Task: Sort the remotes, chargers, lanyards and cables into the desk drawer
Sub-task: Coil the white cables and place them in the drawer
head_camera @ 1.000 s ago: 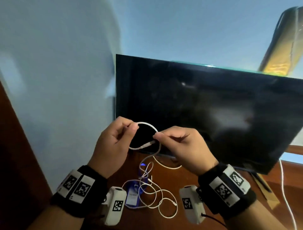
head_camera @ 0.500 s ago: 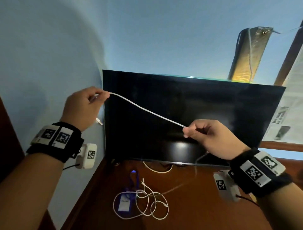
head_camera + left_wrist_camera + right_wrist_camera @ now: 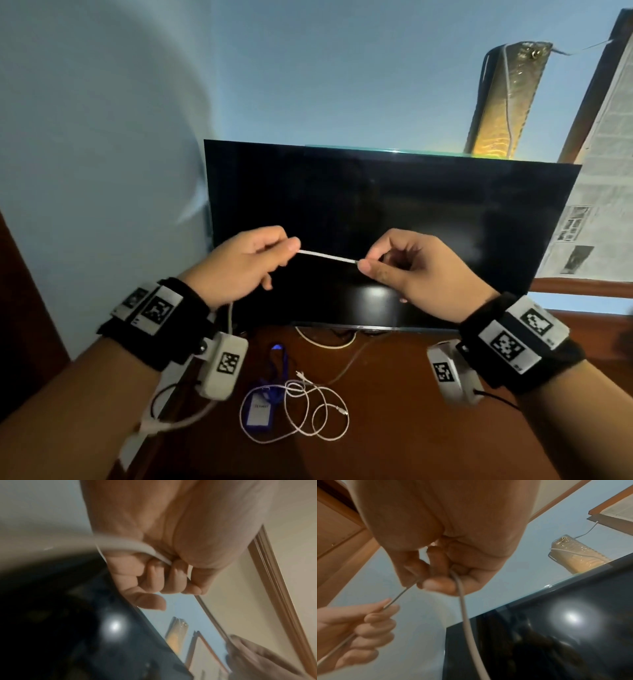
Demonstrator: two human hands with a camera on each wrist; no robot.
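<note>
A thin white cable [image 3: 327, 256] is stretched taut between my two hands, in front of the dark screen. My left hand [image 3: 253, 263] pinches one part of it, and its slack loops down past my left wrist [image 3: 130, 547]. My right hand [image 3: 394, 265] pinches the other part, and the cable [image 3: 465, 615] hangs down from those fingers. On the wooden desk [image 3: 394, 411] below lie a tangled white cable [image 3: 315, 407] and a blue lanyard with a card [image 3: 260, 409].
A black flat screen [image 3: 411, 222] stands at the back of the desk against a blue wall. Another white cable [image 3: 325, 339] curves out from under the screen. Newspaper [image 3: 596, 205] covers a frame at the right.
A second ago my hands held a small loop of cable close together. They then spread wide, left hand high. Now they are back near each other with a short taut stretch between them.
</note>
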